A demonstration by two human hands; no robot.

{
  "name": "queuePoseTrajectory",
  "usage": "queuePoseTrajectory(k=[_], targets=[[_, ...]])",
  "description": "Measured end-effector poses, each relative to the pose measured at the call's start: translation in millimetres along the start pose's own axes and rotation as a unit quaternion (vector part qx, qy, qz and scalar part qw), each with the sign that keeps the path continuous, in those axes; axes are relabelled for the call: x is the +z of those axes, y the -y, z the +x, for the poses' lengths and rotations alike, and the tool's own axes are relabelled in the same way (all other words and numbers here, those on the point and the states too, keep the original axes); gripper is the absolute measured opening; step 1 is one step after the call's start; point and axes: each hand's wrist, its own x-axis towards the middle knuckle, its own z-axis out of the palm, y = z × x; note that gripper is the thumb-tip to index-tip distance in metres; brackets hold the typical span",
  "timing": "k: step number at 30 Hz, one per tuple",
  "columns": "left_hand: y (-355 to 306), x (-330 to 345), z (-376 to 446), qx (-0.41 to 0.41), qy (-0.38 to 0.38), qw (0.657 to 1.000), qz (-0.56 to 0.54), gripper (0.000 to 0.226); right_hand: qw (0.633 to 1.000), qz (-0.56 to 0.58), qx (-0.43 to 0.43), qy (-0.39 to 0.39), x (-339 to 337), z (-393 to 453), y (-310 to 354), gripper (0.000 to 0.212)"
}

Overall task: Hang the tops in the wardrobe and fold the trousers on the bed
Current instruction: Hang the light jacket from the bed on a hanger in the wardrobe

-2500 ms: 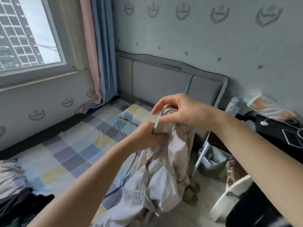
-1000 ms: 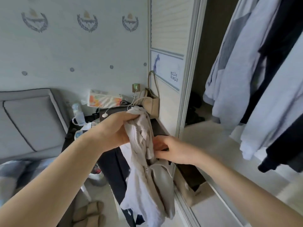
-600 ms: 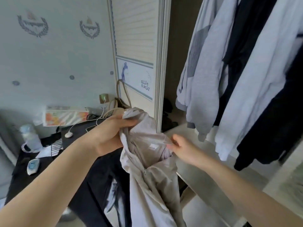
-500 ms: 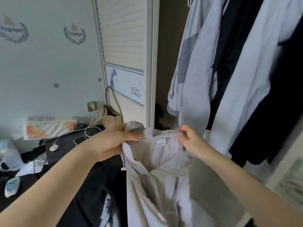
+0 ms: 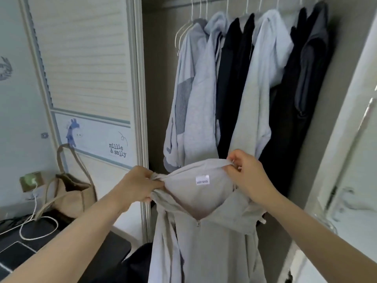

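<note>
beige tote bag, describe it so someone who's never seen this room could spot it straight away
Start at the open wardrobe and look left past its slatted sliding door. The beige tote bag stands in front of that door's lower part, on the dark desk. Two tall looped handles and an open top set it apart from the white cable beside it.

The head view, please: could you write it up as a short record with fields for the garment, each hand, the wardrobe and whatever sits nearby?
garment: light grey zip-up top, neck opening spread, white label facing the camera
left hand: left hand grips the collar's left edge
right hand: right hand pinches the collar's right edge
wardrobe: open; grey and black tops on white hangers
nearby: beige tote bag, white cable
</note>
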Motion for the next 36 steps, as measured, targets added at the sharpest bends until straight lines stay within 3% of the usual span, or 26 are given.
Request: queuePoseTrajectory(k=[1,3,5,8,12,14,17,20,22,26,30,33,36], targets=[[-5,-5,1,-0.02,0.046,0.993,-0.105,0.007,1.0,0.001,0.007,0.001,2,0,0,0.007],[-16,-15,5,-0.051,0.129,0.954,-0.267,0.016,1.0,-0.001,0.019,-0.001,4,-1,2,0.011],[-27,-28,13,-0.075,0.187,0.916,-0.347,0.029,1.0,0.0,0.023,-0.019,7,3,8,0.016],[-52,-51,24,-0.082,0.252,0.895,-0.36,0.026,0.998,-0.013,0.004,-0.055,7,14,25,0.028],[-77,-79,34,-0.044,0.272,0.924,-0.264,0.025,0.997,-0.033,-0.005,-0.073,3,35,41,0.046],[-84,-97,37,-0.021,0.236,0.953,-0.187,0.035,0.995,-0.056,-0.005,-0.082,-1,46,46,0.051],[-84,-112,44,0.071,0.057,0.995,-0.049,0.027,0.992,-0.081,-0.02,-0.092,-2,61,51,0.043],[-82,-117,55,0.208,-0.141,0.963,0.098,0.05,0.991,-0.092,-0.052,-0.081,9,81,59,0.034],[-83,-119,61,0.263,-0.22,0.931,0.124,0.048,0.99,-0.111,-0.066,-0.056,21,97,65,0.029],[-85,-137,82,0.281,-0.233,0.931,0.016,0.042,0.983,-0.157,-0.079,0.061,51,128,77,0.026],[-91,-150,112,0.297,-0.269,0.916,0.022,0.044,0.958,-0.184,-0.096,0.196,75,165,90,0.029],[-101,-157,139,0.307,-0.288,0.907,0.008,0.045,0.959,-0.183,-0.095,0.193,78,206,101,0.036],[-119,-160,170,0.321,-0.292,0.901,0.002,0.041,0.977,-0.157,-0.113,0.089,73,262,116,0.018]])
